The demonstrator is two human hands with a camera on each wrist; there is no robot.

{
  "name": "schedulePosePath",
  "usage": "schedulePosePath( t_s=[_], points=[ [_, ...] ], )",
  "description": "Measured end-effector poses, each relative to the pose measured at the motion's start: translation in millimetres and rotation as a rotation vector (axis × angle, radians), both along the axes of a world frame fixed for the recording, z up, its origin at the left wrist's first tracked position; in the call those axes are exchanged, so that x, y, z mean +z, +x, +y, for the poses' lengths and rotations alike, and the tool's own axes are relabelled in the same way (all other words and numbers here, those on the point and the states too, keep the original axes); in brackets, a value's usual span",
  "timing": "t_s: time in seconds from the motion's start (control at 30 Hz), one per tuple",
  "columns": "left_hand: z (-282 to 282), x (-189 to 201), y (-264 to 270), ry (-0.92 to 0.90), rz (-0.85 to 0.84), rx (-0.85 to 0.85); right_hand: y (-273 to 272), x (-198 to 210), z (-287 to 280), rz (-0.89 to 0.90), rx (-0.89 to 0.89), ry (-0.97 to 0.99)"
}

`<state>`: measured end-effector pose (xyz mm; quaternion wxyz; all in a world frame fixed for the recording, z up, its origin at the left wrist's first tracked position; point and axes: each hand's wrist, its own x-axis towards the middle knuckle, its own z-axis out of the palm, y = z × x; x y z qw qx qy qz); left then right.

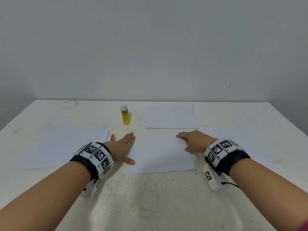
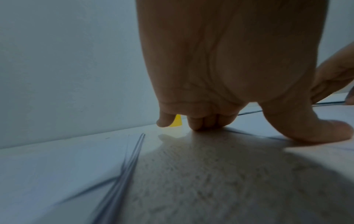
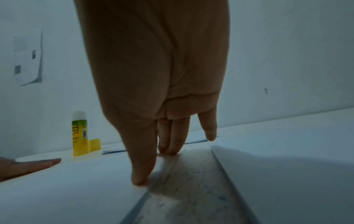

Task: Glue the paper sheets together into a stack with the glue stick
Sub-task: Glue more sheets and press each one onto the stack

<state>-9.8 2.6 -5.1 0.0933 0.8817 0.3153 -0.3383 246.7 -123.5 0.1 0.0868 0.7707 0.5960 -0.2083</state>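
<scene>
Centre sheet [image 1: 160,154] lies flat on the table [image 1: 150,197], between both hands. Left hand [image 1: 122,148]: fingers straight, flat on table, thumb and fingertips touching sheet's left edge. Right hand [image 1: 195,141]: fingers straight, pressing sheet's right edge. Neither hand pinches anything. Glue stick [image 1: 125,114] stands upright w/ cap on, beyond the left hand, near the far table edge, apart from both hands. Far stack [image 1: 170,116] lies right of the stick; left stack [image 1: 66,145] lies beside the left wrist.
</scene>
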Motion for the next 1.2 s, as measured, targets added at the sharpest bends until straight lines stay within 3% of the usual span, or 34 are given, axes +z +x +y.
schedulePosePath(
  t_s=[0.47,0.57,0.67,0.73,0.8,1.2],
  points=[
    [3,-2,-5,-0.105,-0.069,0.048,-1,2,-6,0.033,0.095,-0.216],
    [1,-5,-3,-0.074,-0.045,0.037,-21,8,1,0.02,0.121,-0.099],
    [-2,-8,-3,-0.047,-0.059,0.038,-69,10,1,0.04,0.386,-0.055],
    [-3,-7,-2,-0.025,-0.054,0.031,-98,9,-3,0.029,0.655,-0.169],
    [-4,-6,-2,-0.02,-0.051,0.033,-103,6,-12,0.002,0.761,-0.292],
    [-4,-6,-4,-0.041,-0.058,0.033,-2,19,-84,0.166,0.349,-0.379]
  ],
)
